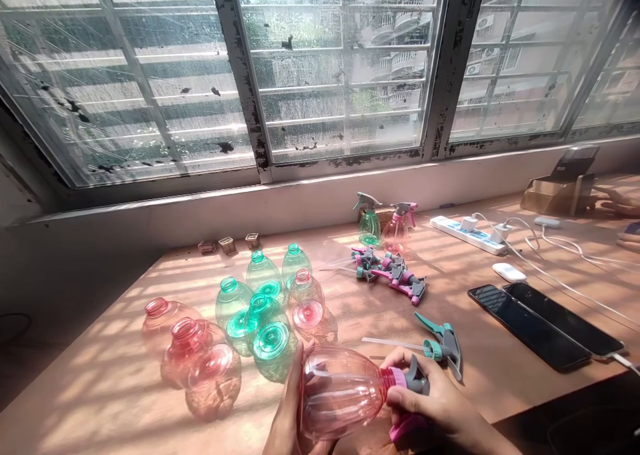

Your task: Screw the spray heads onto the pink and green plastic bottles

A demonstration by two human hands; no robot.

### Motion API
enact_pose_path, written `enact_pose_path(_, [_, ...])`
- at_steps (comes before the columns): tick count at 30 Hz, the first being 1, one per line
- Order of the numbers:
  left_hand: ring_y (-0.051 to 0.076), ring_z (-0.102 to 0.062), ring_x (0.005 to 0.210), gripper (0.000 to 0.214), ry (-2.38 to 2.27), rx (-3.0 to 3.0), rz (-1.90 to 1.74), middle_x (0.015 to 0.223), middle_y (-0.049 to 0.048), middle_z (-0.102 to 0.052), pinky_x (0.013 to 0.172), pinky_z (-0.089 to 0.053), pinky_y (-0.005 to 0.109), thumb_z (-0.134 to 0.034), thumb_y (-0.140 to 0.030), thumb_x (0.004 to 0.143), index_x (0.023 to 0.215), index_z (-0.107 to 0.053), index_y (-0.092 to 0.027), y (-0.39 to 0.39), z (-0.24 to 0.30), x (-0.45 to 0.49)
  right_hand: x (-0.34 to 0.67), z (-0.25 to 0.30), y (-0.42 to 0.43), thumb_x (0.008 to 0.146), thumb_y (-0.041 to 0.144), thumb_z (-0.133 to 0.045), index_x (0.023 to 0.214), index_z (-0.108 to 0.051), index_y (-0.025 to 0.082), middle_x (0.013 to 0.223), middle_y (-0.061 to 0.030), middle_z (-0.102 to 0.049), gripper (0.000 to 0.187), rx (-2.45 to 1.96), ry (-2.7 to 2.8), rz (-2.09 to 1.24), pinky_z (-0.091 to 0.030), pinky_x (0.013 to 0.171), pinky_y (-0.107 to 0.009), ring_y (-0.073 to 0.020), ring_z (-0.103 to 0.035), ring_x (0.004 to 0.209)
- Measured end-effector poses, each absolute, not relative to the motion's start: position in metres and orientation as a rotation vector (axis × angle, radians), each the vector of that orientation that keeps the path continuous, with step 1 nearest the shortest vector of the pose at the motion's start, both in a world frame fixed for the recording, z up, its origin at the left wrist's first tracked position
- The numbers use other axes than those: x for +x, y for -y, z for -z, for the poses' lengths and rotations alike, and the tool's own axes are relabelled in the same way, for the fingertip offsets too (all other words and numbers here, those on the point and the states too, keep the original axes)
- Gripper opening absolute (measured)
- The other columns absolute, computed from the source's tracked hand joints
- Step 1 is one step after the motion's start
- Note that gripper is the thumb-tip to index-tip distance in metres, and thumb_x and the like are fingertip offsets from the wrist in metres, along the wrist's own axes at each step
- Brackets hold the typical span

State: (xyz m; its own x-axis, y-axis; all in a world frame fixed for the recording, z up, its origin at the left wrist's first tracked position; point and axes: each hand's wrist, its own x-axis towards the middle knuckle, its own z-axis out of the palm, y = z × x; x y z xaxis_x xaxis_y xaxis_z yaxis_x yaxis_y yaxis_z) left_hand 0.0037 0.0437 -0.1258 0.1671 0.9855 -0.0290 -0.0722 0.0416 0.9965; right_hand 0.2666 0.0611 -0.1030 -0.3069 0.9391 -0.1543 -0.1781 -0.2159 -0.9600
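Observation:
My left hand (286, 412) wraps round the base of a clear pink spray bottle (340, 392) that lies sideways at the bottom centre. My right hand (433, 402) is closed on the pink and grey trigger sprayer head (411, 392) sitting at the bottle's neck. Just beyond my right hand a teal and grey sprayer head (440, 345) with its dip tube lies loose on the wooden table (125, 388).
Several empty green and pink bottles (250, 315) cluster left of centre. A pile of loose sprayer heads (393, 275) and two assembled spray bottles (383, 225) sit further back. Two phones (545, 325), a power strip (467, 234) with cables and another person's hand (620, 205) are to the right.

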Motion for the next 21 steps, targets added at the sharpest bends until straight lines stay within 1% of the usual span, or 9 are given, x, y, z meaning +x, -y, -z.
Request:
enact_pose_path(3, [0.040,-0.050,0.146,0.131,-1.013,1.288,-1.114,0.156,0.0142,-0.052,0.117,-0.045,0.046,-0.088,-0.063,0.073,0.168,-0.002,-0.038,-0.045,0.127,0.002,0.267,0.101,-0.061,0.077,0.056,-0.088,0.102,-0.059,0.022,0.069,-0.0003,-0.078,0.051,-1.028,1.225,-1.626,-0.059,0.061,-0.032,-0.0228,-0.078,0.063])
enact_pose_path(5, [0.043,-0.050,0.146,0.131,-0.976,1.328,-1.101,0.155,0.0178,-0.053,0.120,-0.042,0.050,-0.089,-0.068,0.068,0.168,-0.012,-0.031,-0.046,0.127,0.000,0.267,0.100,-0.061,0.077,0.054,-0.089,0.103,-0.059,0.022,0.069,-0.0002,-0.078,0.051,-1.014,1.219,-1.635,-0.060,0.061,-0.032,-0.0224,-0.077,0.062])
enact_pose_path(8, [0.043,-0.051,0.144,0.124,-1.005,1.365,-1.106,0.160,0.0175,-0.048,0.119,-0.042,0.052,-0.088,-0.069,0.069,0.166,-0.020,-0.033,-0.049,0.129,0.001,0.267,0.101,-0.061,0.076,0.053,-0.090,0.103,-0.058,0.022,0.068,0.0001,-0.078,0.053,-0.988,1.126,-1.684,-0.059,0.058,-0.030,-0.0205,-0.075,0.060])
enact_pose_path(11, [0.040,-0.054,0.144,0.112,-1.056,1.347,-1.101,0.162,0.0140,-0.048,0.111,-0.051,0.050,-0.080,-0.069,0.079,0.166,-0.017,-0.040,-0.049,0.134,0.003,0.266,0.101,-0.061,0.074,0.053,-0.092,0.103,-0.056,0.022,0.066,0.0007,-0.077,0.055,-0.970,1.064,-1.711,-0.059,0.057,-0.030,-0.0197,-0.074,0.057])
enact_pose_path(13, [0.039,-0.056,0.142,0.109,-1.067,1.337,-1.092,0.160,0.0135,-0.050,0.109,-0.053,0.050,-0.078,-0.069,0.082,0.166,-0.015,-0.042,-0.048,0.136,0.004,0.265,0.102,-0.061,0.073,0.053,-0.092,0.103,-0.056,0.022,0.066,0.0005,-0.077,0.055,-0.971,1.065,-1.704,-0.059,0.057,-0.030,-0.0194,-0.074,0.057])
enact_pose_path(16, [0.041,-0.053,0.144,0.126,-1.037,1.389,-1.116,0.165,0.0151,-0.043,0.116,-0.045,0.051,-0.084,-0.070,0.074,0.168,-0.008,-0.037,-0.048,0.133,0.000,0.266,0.103,-0.060,0.073,0.054,-0.093,0.103,-0.057,0.023,0.066,0.0004,-0.077,0.056,-0.980,1.076,-1.679,-0.057,0.056,-0.029,-0.0196,-0.074,0.058])
enact_pose_path(17, [0.042,-0.050,0.146,0.126,-1.005,1.412,-1.115,0.166,0.0156,-0.042,0.119,-0.041,0.052,-0.082,-0.072,0.074,0.169,-0.008,-0.034,-0.048,0.132,-0.002,0.266,0.104,-0.061,0.073,0.054,-0.093,0.103,-0.057,0.023,0.066,0.0005,-0.077,0.056,-0.976,1.074,-1.679,-0.057,0.056,-0.028,-0.0197,-0.074,0.058])
enact_pose_path(19, [0.043,-0.046,0.149,0.116,-0.954,1.445,-1.085,0.167,0.0158,-0.040,0.123,-0.035,0.054,-0.075,-0.075,0.080,0.169,-0.014,-0.031,-0.048,0.129,-0.006,0.265,0.104,-0.061,0.072,0.054,-0.093,0.104,-0.058,0.023,0.065,0.0006,-0.077,0.057,-0.961,1.066,-1.689,-0.056,0.056,-0.027,-0.0194,-0.073,0.057])
enact_pose_path(21, [0.044,-0.044,0.150,0.111,-0.969,1.447,-1.055,0.170,0.0148,-0.036,0.124,-0.031,0.056,-0.074,-0.074,0.081,0.168,-0.021,-0.031,-0.049,0.127,-0.007,0.265,0.104,-0.061,0.071,0.054,-0.094,0.104,-0.058,0.023,0.064,0.0004,-0.077,0.058,-0.951,1.042,-1.702,-0.056,0.057,-0.027,-0.0194,-0.073,0.057])
